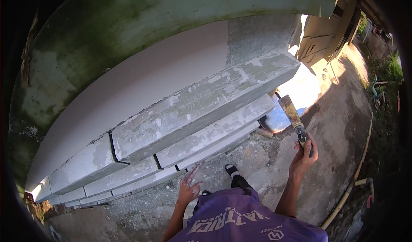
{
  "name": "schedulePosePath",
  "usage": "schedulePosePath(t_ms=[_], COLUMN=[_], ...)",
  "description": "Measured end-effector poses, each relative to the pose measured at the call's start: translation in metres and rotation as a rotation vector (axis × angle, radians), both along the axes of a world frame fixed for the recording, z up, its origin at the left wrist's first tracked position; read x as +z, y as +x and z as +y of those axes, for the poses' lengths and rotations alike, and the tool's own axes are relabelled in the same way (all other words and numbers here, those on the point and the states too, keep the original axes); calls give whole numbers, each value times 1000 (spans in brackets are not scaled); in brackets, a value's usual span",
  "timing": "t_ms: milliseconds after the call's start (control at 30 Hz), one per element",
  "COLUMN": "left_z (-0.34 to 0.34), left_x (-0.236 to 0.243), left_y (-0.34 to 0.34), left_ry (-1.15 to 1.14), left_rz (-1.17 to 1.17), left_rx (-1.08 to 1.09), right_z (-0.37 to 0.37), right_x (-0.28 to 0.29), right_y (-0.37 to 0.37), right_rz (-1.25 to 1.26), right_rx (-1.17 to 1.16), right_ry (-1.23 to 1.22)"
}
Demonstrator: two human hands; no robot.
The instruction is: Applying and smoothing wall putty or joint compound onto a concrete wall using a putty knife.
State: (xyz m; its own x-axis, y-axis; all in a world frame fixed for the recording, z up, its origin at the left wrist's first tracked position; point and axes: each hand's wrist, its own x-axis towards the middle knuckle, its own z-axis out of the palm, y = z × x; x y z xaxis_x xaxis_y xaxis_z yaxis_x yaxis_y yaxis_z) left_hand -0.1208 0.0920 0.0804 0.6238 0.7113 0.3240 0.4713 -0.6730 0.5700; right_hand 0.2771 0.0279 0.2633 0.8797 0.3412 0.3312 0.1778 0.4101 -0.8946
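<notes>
My right hand (305, 153) grips the dark handle of a putty knife (292, 111), its broad, stained blade pointing up and away from me. The blade is apart from the wall. My left hand (188, 189), marked with whitish smears, holds nothing and has its fingers apart. It hangs just in front of the lowest ledges of a stepped plaster moulding (206, 100). Patchy white and grey coating covers the ledges, and narrow dark gaps (113, 147) cut across them. Above the top ledge runs a smooth pale wall (141, 79) with a bare grey section (262, 34) at its right.
A green-stained curved surface (141, 10) spans overhead. Beyond the moulding's right end lies a pale bluish object (277, 117) near the ground. A yellowish pipe (352, 184) runs along the right side of the rough concrete ground (330, 169). My sandalled foot (231, 170) stands near the wall.
</notes>
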Motion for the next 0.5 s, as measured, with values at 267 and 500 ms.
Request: schedulePosePath(t_ms=[267,500], left_z=[-77,-114], left_x=[-44,-68], left_y=[-81,-120], left_ry=[90,-12], left_rz=[-34,-88], left_rx=[667,893], right_z=[54,103], right_x=[38,107], right_y=[-42,-12], right_rz=[-59,-377], right_rx=[150,57], right_ry=[85,133])
